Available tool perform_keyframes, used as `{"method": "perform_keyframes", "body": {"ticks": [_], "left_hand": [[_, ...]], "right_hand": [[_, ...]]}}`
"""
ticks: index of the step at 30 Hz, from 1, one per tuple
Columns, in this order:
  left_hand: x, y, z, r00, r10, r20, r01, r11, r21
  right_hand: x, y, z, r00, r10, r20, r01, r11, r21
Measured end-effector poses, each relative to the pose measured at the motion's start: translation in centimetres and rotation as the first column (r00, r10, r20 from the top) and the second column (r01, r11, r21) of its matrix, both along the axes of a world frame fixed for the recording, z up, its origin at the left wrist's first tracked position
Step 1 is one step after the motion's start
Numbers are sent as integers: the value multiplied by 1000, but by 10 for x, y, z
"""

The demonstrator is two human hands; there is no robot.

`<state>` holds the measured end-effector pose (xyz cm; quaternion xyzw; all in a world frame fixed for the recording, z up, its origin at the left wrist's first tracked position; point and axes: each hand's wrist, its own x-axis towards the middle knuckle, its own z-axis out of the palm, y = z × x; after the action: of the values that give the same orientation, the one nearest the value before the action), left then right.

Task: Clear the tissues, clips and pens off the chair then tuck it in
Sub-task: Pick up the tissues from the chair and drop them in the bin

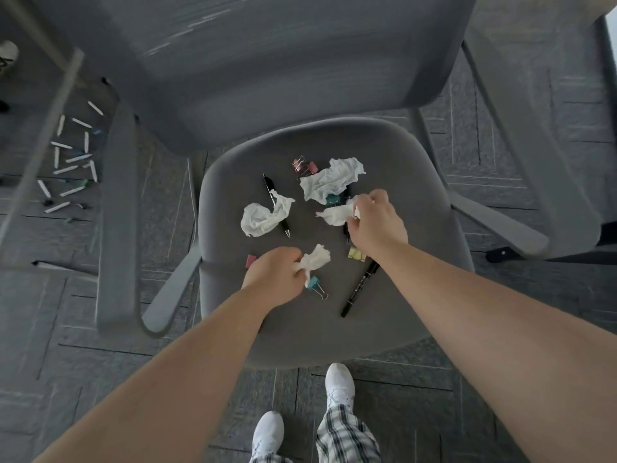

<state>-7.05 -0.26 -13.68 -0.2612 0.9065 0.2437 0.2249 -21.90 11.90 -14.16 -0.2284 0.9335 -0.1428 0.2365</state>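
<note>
I look down on a grey office chair; its seat carries crumpled white tissues, binder clips and pens. My left hand is closed on a small tissue near the seat's front. My right hand pinches another tissue at mid-seat. Two loose tissues remain: one lying over a black pen, and a larger one toward the back. A black marker runs under my right forearm. Clips: pink pair, teal, yellow, pink, teal.
The chair's backrest and two armrests frame the seat. Several white pens and small items litter the carpet at left. A slanted desk leg stands at left. My white shoes are on the carpet before the seat.
</note>
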Motion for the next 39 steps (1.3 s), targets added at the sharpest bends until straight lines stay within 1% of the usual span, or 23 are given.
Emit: {"method": "perform_keyframes", "body": {"ticks": [2,4,7,9,12,14,18,20,22,25,28,30,32,35,39], "left_hand": [[-3,-4,5,997,76,-21,-76,997,5],[-6,-8,8,993,111,-38,-112,994,-5],[-11,-14,8,981,156,-117,-164,985,-61],[-14,-20,7,969,201,-144,-214,973,-85],[-17,-32,1,950,280,-138,-290,955,-58],[-18,-40,-7,940,315,-130,-326,943,-68],[-30,-55,-19,931,358,-67,-363,928,-86],[-36,-62,-25,931,364,-24,-365,927,-86],[-40,-69,-31,927,376,9,-374,924,-76],[-43,-76,-37,932,362,1,-360,929,-86],[-43,-79,-39,940,336,-48,-340,934,-114],[-42,-80,-37,940,332,-78,-339,932,-124],[-42,-82,-34,937,333,-104,-346,928,-136],[-46,-82,-24,941,316,-116,-331,933,-140],[-65,-76,-3,969,208,-137,-227,963,-146]], "right_hand": [[0,0,-1,998,37,55,-38,999,12],[1,-1,-4,994,65,91,-70,996,53],[1,-6,-12,995,32,90,-39,996,85],[0,-9,-15,998,30,50,-33,997,75],[-2,-13,-9,998,42,-55,-43,999,-30],[-6,-18,-3,993,34,-115,-45,994,-97],[-23,-37,-7,987,-21,-158,-8,983,-181],[-33,-48,-11,984,-70,-162,35,977,-209],[-40,-59,-18,985,-87,-150,56,978,-201],[-49,-73,-34,994,-55,-90,47,995,-89],[-52,-82,-39,996,-90,1,90,996,27],[-51,-82,-38,995,-98,-20,99,993,61],[-48,-78,-35,992,-104,-69,107,994,38],[-45,-69,-24,984,-135,-113,132,991,-38],[-46,-52,-1,977,-182,-110,161,971,-175]]}}
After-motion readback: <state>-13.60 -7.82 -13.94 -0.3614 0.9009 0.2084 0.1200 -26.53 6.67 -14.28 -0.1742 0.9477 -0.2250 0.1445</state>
